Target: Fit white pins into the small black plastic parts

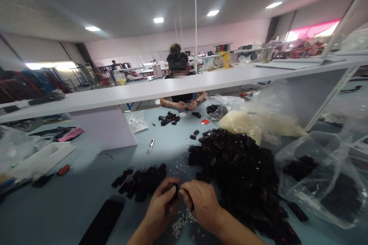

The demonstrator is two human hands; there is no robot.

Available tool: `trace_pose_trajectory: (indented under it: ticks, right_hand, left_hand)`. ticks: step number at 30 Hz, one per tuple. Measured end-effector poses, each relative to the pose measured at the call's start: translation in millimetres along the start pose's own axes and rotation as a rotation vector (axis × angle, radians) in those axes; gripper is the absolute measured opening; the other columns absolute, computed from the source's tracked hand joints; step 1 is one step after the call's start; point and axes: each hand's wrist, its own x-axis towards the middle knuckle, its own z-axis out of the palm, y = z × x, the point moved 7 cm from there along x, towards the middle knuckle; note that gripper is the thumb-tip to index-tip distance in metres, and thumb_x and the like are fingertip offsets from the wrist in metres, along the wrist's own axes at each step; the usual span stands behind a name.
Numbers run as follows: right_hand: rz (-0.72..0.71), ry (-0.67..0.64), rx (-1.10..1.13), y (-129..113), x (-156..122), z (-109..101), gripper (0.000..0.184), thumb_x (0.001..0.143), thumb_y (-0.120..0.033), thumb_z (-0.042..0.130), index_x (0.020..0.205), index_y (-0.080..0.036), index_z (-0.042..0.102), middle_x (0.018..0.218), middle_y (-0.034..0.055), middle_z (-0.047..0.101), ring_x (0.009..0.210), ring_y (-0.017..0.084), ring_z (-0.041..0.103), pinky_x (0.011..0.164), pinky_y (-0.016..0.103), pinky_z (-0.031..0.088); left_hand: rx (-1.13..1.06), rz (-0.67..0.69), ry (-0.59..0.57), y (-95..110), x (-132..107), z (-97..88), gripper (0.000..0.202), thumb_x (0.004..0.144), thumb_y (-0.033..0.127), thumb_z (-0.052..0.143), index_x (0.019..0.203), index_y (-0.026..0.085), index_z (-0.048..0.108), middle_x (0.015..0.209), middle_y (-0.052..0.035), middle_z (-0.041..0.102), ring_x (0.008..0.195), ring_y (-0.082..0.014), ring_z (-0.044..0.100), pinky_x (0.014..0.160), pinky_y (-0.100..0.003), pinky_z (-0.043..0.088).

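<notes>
Closest to the camera, the person's left hand (161, 203) and right hand (202, 203) are held together above a pale blue work table (86, 187), both clenched around a small black plastic piece (174, 190). The knuckles hide most of it, so the exact grip is hard to make out, but the left hand seems to hold it while the right-hand fingers (186, 195) press against it.

Directly below the hands lies a loose scatter of tiny white plastic pegs (179, 224). Just right of the hands rises a large heap of black plastic pieces (232, 172), some with red marks. Left of the hands, a much smaller cluster of similar black pieces (140, 182) lies more neatly, in rough rows. The heap far outweighs this cluster, and a clear plastic bag (319, 176) at the right holds more dark pieces.

Slim steel snips (150, 146) lie farther up the table, and a flat black rectangular pad (102, 222) sits at the lower left. Beyond the heap is a bulging bag of cream granules (253, 124). Across the table, under a white shelf board (143, 88), a co-worker's hands (185, 104) work close together near another small group of black pieces (168, 118).
</notes>
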Motion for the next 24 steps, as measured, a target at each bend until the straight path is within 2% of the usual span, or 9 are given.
trace_pose_trajectory:
  ticks: [4,11,15,20,22,24]
  right_hand:
    - [-0.018,0.028,0.020,-2,0,0,0.014,0.095,-0.018,0.046,0.091,-0.018,0.059,0.066,0.0014,0.063,0.058,0.014,0.056,0.059,0.026,0.036]
    - [-0.015,0.004,0.017,0,1,4,0.015,0.096,-0.018,0.044,0.093,-0.019,0.059,0.068,0.0017,0.064,0.060,0.015,0.056,0.060,0.028,0.036]
    - [-0.030,0.009,0.009,-1,2,3,0.017,0.097,-0.020,0.043,0.094,-0.019,0.060,0.066,0.0010,0.062,0.058,0.015,0.054,0.057,0.029,0.035]
    - [-0.075,-0.013,-0.044,-4,3,1,0.022,0.098,-0.022,0.039,0.091,-0.018,0.059,0.063,0.0013,0.059,0.056,0.016,0.051,0.056,0.030,0.032]
    - [-0.094,-0.018,-0.070,-5,2,0,0.024,0.099,-0.022,0.037,0.093,-0.018,0.059,0.064,0.0021,0.060,0.057,0.016,0.051,0.055,0.030,0.032]
    - [-0.096,-0.028,-0.069,-3,1,1,0.023,0.098,-0.021,0.037,0.094,-0.018,0.059,0.064,0.0022,0.059,0.057,0.016,0.051,0.056,0.030,0.032]
  left_hand:
    - [0.033,0.000,0.004,-3,1,-2.7,0.030,0.069,0.036,0.076,0.091,0.018,0.067,0.052,0.0055,0.046,0.040,-0.0035,0.030,0.041,-0.018,0.019]
    - [0.103,-0.046,-0.037,-8,0,-0.1,0.029,0.075,0.043,0.072,0.077,0.016,0.062,0.056,0.0030,0.051,0.040,-0.0022,0.028,0.040,-0.018,0.017]
    - [0.089,-0.024,-0.063,-9,2,-0.6,0.031,0.077,0.045,0.071,0.075,0.016,0.060,0.058,0.0022,0.053,0.039,-0.0014,0.026,0.039,-0.017,0.016]
    - [0.097,-0.038,-0.075,-12,4,2.4,0.034,0.075,0.046,0.072,0.073,0.016,0.057,0.050,0.0063,0.043,0.038,-0.0014,0.021,0.038,-0.017,0.013]
    - [0.118,-0.049,-0.056,-11,5,3.4,0.034,0.073,0.047,0.074,0.072,0.017,0.056,0.047,0.0087,0.036,0.037,-0.0018,0.019,0.038,-0.016,0.012]
    - [0.154,-0.032,-0.018,-9,4,3.3,0.035,0.072,0.047,0.075,0.071,0.017,0.055,0.046,0.0089,0.036,0.037,-0.0019,0.019,0.038,-0.017,0.012]
